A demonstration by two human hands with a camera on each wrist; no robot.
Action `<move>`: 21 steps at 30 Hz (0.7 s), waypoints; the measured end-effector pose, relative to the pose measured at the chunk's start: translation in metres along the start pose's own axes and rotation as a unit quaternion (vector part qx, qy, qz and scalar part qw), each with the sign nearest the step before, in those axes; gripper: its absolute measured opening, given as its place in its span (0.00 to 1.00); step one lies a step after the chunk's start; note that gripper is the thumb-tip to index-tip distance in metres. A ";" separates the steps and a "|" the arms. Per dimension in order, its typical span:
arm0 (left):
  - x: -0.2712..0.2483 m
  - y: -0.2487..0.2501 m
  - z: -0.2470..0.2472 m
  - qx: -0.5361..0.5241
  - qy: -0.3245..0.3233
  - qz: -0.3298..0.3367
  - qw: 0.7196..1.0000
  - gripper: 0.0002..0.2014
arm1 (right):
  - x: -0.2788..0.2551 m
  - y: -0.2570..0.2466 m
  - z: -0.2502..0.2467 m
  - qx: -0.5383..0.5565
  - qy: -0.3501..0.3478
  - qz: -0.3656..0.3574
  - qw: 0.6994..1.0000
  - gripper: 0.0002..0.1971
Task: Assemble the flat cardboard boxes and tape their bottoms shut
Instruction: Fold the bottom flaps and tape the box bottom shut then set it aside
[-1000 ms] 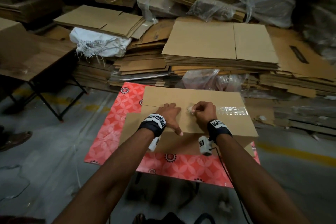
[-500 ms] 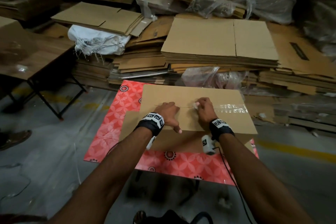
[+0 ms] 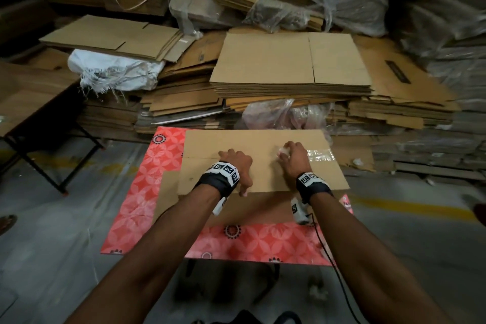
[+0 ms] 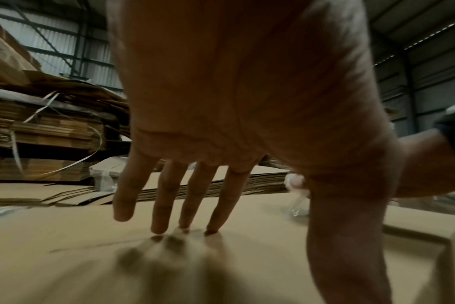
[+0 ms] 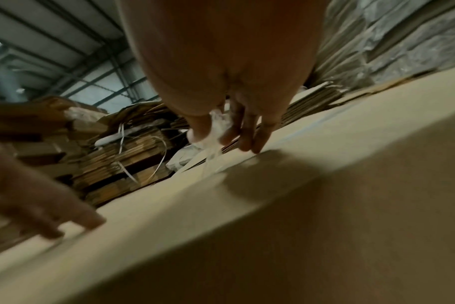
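Cardboard box (image 3: pixel 252 147), flaps folded shut, sits on a red patterned desk (image 3: pixel 147 187) before stacks of flat cardboard (image 3: pixel 289 66). Clear tape (image 3: pixel 319 155) covers the seam's right part. Left hand (image 3: pixel 236 166) presses the flaps with straight fingers (image 4: pixel 221 205), its grip empty; right hand (image 3: pixel 293 158) pinches a whitish tape wad (image 5: pixel 218 125).

Matt brown cardboard box (image 3: pixel 257 163); glossy clear tape (image 3: pixel 319 156) at its 3 o'clock; shiny patterned red sheet (image 3: pixel 147 192) beneath; frayed white woven sack (image 3: pixel 115 73)
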State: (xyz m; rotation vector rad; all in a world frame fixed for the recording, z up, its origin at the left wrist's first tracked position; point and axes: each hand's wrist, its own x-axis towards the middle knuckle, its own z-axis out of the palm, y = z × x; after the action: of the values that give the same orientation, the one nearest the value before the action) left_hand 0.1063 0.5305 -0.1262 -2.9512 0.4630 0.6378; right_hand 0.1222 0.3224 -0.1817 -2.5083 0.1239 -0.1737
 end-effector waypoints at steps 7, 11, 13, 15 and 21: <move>0.014 0.029 0.012 -0.066 0.076 0.073 0.992 0.45 | -0.011 0.011 0.007 -0.163 -0.012 -0.001 0.987 0.31; 0.020 0.039 0.021 -0.086 0.078 0.083 0.990 0.51 | -0.008 0.006 0.010 -0.162 -0.012 0.006 0.987 0.31; 0.023 0.040 0.022 -0.089 0.074 0.081 0.990 0.51 | -0.006 0.003 0.011 -0.153 -0.010 0.014 0.988 0.28; 0.025 0.039 0.020 -0.082 0.069 0.077 0.991 0.49 | -0.006 0.001 0.013 -0.129 -0.003 0.015 0.992 0.25; 0.028 0.035 0.021 -0.083 0.069 0.064 0.992 0.51 | -0.003 0.002 0.011 -0.104 0.012 -0.025 0.994 0.12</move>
State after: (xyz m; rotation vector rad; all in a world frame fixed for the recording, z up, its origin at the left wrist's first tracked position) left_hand 0.1115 0.4926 -0.1575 -3.1568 0.6476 0.5091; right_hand 0.1203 0.3278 -0.1915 -2.7186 0.0944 -0.2224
